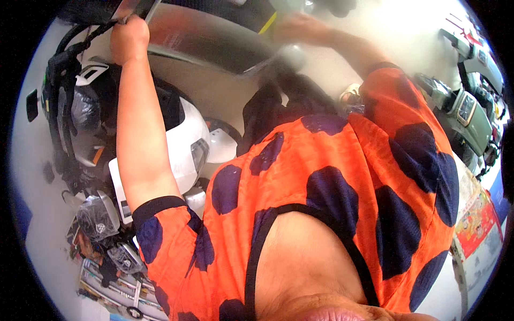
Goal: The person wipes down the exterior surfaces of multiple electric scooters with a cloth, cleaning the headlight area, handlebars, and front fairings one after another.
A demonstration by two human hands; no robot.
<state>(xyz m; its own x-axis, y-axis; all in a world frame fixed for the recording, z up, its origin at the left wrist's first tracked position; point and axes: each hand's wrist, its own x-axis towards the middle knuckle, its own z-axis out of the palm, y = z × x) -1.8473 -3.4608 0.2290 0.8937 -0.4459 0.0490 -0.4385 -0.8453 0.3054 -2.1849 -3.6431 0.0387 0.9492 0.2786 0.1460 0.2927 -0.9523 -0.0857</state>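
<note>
In the upper left of the frame, the left grip (130,40) is folded into a fist, seemingly around the end of a dark bar (101,30); how firmly it holds cannot be told. The right grip (302,29), at upper centre, is blurred, so how far open it is, and whether it has hold of anything, cannot be made out; it is near a thin yellow strip (267,22). A long, glossy grey panel (209,45) spans the upper part of the frame between the two.

The likeliest trouble is a slip or scrape: if the left fist lost the bar while the right arm is stretched out, the weight could tip toward the dark-trousered legs (262,109), just below the panel's lower edge. A turn leftward could knock the white scooter (184,144), which sits beside the left forearm.

For moving, the left side is tight: black cables (67,69) hang at the frame's far left, close to the bar. More room shows at upper right, where pale floor (401,27) lies between the right arm and the grey-green scooter (471,120) near the frame's right edge.
</note>
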